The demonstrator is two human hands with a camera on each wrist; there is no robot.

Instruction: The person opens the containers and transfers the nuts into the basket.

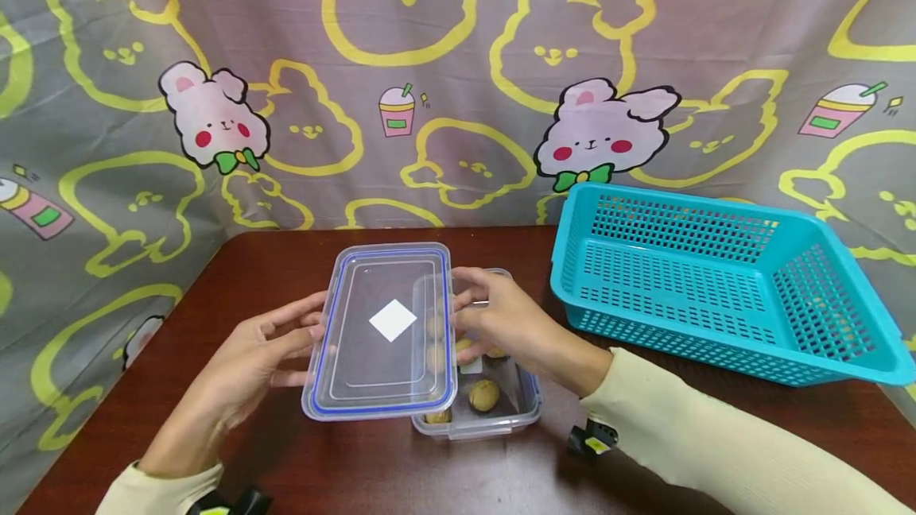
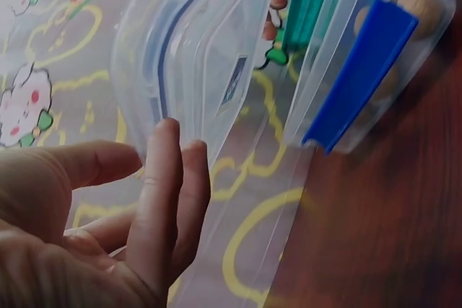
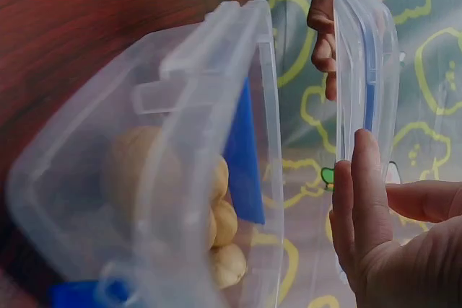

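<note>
A clear plastic lid [image 1: 358, 356] with a blue seal and a white square label is held in the air, tilted. My left hand [image 1: 250, 356] pinches its left edge between thumb and fingers. On the opposite edge my right hand [image 1: 511, 320] pinches it too. Beneath and to the right stands a clear food container [image 1: 494, 426], partly hidden by the lid and right hand. Several walnuts [image 1: 483, 395] lie inside. The right wrist view shows the lid [image 3: 368, 55] apart from the container's rim. A blue strip [image 2: 361, 70] marks the container's side.
A turquoise perforated basket [image 1: 673, 332] stands at the right on the dark red wooden table [image 1: 286, 459]. Behind the table hangs a curtain [image 1: 465, 94] with a cartoon rabbit print. Each wrist wears a small black camera.
</note>
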